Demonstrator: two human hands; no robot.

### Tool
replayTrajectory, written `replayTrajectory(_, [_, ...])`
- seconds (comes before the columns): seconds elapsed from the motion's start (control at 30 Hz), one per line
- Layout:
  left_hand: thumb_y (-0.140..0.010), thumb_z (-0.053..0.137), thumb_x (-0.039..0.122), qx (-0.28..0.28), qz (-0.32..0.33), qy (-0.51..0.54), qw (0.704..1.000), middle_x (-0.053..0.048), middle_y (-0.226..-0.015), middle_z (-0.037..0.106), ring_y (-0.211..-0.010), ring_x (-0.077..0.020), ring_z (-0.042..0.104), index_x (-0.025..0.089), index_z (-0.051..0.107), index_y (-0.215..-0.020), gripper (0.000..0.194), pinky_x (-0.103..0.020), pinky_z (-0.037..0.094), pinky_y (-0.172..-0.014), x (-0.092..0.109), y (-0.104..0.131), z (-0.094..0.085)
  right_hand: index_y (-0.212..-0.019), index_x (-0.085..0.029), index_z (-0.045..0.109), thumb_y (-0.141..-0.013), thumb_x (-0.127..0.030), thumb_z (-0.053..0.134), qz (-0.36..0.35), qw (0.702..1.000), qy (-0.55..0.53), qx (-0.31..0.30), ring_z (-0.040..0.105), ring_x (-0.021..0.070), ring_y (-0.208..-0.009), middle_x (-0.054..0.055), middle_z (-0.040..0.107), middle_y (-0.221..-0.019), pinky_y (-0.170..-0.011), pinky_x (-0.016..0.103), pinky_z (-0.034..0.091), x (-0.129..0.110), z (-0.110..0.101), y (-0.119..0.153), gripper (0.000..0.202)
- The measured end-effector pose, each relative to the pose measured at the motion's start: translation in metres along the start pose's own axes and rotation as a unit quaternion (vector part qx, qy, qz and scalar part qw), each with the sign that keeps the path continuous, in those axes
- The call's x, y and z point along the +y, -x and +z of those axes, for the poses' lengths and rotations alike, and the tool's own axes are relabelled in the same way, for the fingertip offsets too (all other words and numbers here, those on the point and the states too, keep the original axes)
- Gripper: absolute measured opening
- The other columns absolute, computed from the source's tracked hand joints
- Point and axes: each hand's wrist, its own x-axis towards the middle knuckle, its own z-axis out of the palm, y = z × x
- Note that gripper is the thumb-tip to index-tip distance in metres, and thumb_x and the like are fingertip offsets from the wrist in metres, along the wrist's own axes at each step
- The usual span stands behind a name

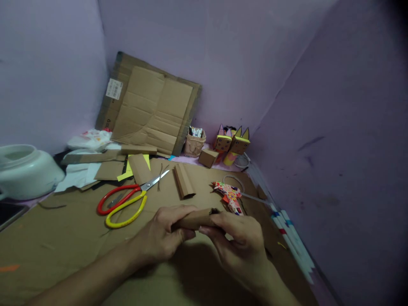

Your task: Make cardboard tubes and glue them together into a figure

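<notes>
Between both hands is a narrow folded piece of brown cardboard (196, 219), held up over the work surface. My left hand (167, 229) grips its left end, thumb below and fingers over the top. My right hand (237, 236) pinches the right end, where a dark opening shows at the tip. Just beyond lies a folded cardboard strip (184, 182). Scissors (135, 197) with one red and one yellow handle rest to the left, blades partly spread. A flower-patterned glue gun (230, 196) lies behind my right hand.
Cardboard sheets (149, 106) lean on the back wall. A pot of markers (194, 142), a small cardboard box (208, 157) and cardboard figures (239, 142) stand at the back. A white pot (32, 174) is at left beside paper scraps (79, 174); markers (293, 233) line the right edge.
</notes>
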Motion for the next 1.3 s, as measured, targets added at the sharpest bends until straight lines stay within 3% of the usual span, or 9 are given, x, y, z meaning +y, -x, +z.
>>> replayTrajectory(0.1, [-0.071, 0.061, 0.016, 0.025, -0.043, 0.085, 0.995, -0.003, -0.111, 0.067, -0.103, -0.0240, 0.058, 0.020, 0.061, -0.115, 0.044, -0.031, 0.042, -0.089, -0.004, 0.000, -0.002, -0.113, -0.028, 0.060, -0.074, -0.017, 0.072, 0.049, 0.989, -0.100, 0.093, 0.063, 0.0150, -0.066, 0.004, 0.070, -0.096, -0.065, 0.028, 0.051, 0.005, -0.001, 0.002, 0.042])
replayTrajectory(0.2, [-0.063, 0.065, 0.010, 0.040, -0.093, 0.171, 0.980, -0.001, -0.109, 0.067, -0.103, -0.0229, 0.058, 0.021, 0.061, -0.111, 0.049, -0.030, 0.043, -0.087, -0.010, -0.001, -0.001, -0.124, -0.031, 0.054, -0.066, -0.027, 0.080, 0.135, 0.971, -0.171, 0.095, 0.062, 0.0236, -0.095, 0.007, 0.062, -0.120, -0.085, 0.038, 0.049, 0.012, 0.002, 0.004, 0.063])
replayTrajectory(0.3, [-0.062, 0.070, 0.010, 0.051, -0.094, 0.208, 0.972, 0.000, -0.103, 0.067, -0.097, -0.0201, 0.060, 0.021, 0.062, -0.104, 0.044, -0.027, 0.046, -0.083, -0.012, -0.002, 0.004, -0.117, -0.028, 0.060, -0.060, -0.027, 0.084, 0.149, 0.971, -0.179, 0.045, 0.058, 0.0260, -0.106, 0.007, 0.063, -0.116, -0.092, 0.039, 0.046, 0.015, 0.010, 0.006, 0.062])
replayTrajectory(0.57, [-0.067, 0.073, 0.023, 0.042, -0.065, 0.103, 0.992, -0.004, -0.101, 0.069, -0.091, -0.0219, 0.063, 0.019, 0.063, -0.103, 0.038, -0.031, 0.049, -0.083, -0.008, -0.005, 0.018, -0.108, -0.028, 0.064, -0.067, -0.008, 0.074, 0.086, 0.977, -0.193, 0.036, 0.061, 0.0168, -0.088, 0.000, 0.069, -0.097, -0.080, 0.028, 0.047, 0.011, 0.021, 0.008, 0.046])
replayTrajectory(0.73, [-0.061, 0.075, 0.018, 0.067, -0.094, 0.155, 0.981, -0.004, -0.102, 0.070, -0.095, -0.0247, 0.063, 0.020, 0.065, -0.103, 0.043, -0.032, 0.048, -0.084, -0.011, -0.006, 0.011, -0.116, -0.024, 0.062, -0.069, -0.027, 0.075, 0.108, 0.974, -0.200, 0.023, 0.062, 0.0212, -0.093, 0.006, 0.069, -0.105, -0.083, 0.034, 0.049, 0.020, 0.016, 0.010, 0.049])
replayTrajectory(0.83, [-0.059, 0.078, 0.024, 0.169, -0.123, 0.220, 0.953, -0.006, -0.097, 0.072, -0.091, -0.0261, 0.064, 0.018, 0.065, -0.099, 0.043, -0.032, 0.051, -0.077, -0.010, -0.010, -0.009, -0.116, -0.020, 0.060, -0.075, -0.049, 0.064, 0.223, 0.954, -0.198, 0.039, 0.065, 0.0231, -0.090, 0.011, 0.068, -0.107, -0.078, 0.036, 0.051, 0.034, 0.007, -0.006, 0.051])
replayTrajectory(0.93, [-0.055, 0.081, 0.029, 0.319, -0.135, 0.283, 0.894, -0.005, -0.092, 0.072, -0.088, -0.0246, 0.066, 0.016, 0.063, -0.099, 0.050, -0.029, 0.052, -0.072, -0.010, -0.015, -0.030, -0.108, -0.016, 0.063, -0.087, -0.047, 0.042, 0.356, 0.934, 0.004, -0.019, 0.066, 0.0208, -0.084, 0.011, 0.070, -0.102, -0.072, 0.033, 0.050, 0.051, 0.008, -0.041, 0.043])
replayTrajectory(1.1, [-0.051, 0.083, 0.031, 0.331, -0.206, 0.300, 0.870, -0.006, -0.084, 0.072, -0.079, -0.0237, 0.067, 0.011, 0.062, -0.101, 0.058, -0.029, 0.052, -0.065, -0.015, -0.019, -0.041, -0.077, -0.014, 0.070, -0.060, -0.054, 0.072, 0.393, 0.908, 0.085, -0.115, 0.063, 0.0380, -0.090, 0.019, 0.071, -0.088, -0.077, 0.046, 0.045, 0.071, 0.051, -0.095, 0.044])
replayTrajectory(1.3, [-0.052, 0.083, 0.031, 0.326, -0.208, 0.281, 0.878, -0.007, -0.086, 0.072, -0.073, -0.0192, 0.064, 0.011, 0.065, -0.096, 0.052, -0.028, 0.049, -0.066, -0.023, -0.016, -0.041, -0.057, -0.017, 0.062, -0.043, -0.031, 0.083, 0.435, 0.890, 0.044, -0.132, 0.060, 0.0435, -0.096, 0.018, 0.070, -0.084, -0.079, 0.049, 0.043, 0.081, 0.092, -0.102, 0.030])
